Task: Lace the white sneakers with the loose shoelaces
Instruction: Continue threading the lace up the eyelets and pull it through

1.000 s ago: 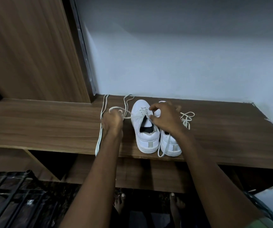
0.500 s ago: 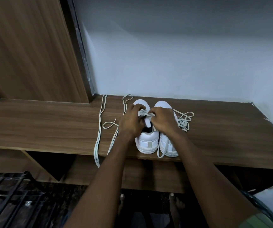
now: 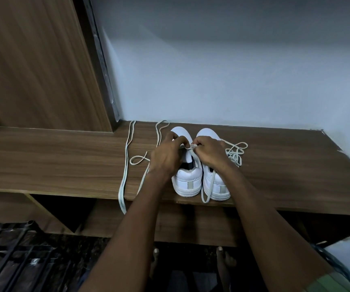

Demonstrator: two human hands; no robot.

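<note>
Our left hand (image 3: 168,157) has joined the right hand (image 3: 209,153); both now pinch the lace (image 3: 187,146) over the left sneaker (image 3: 187,178), so threading resumes.

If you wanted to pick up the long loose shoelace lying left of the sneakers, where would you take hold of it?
I would probably pinch the long loose shoelace where its end hangs over the front edge of the wooden shelf, coming from the near side. There it dangles free in the air, so fingers can close round it, whereas the rest lies flat on the wood.
</note>
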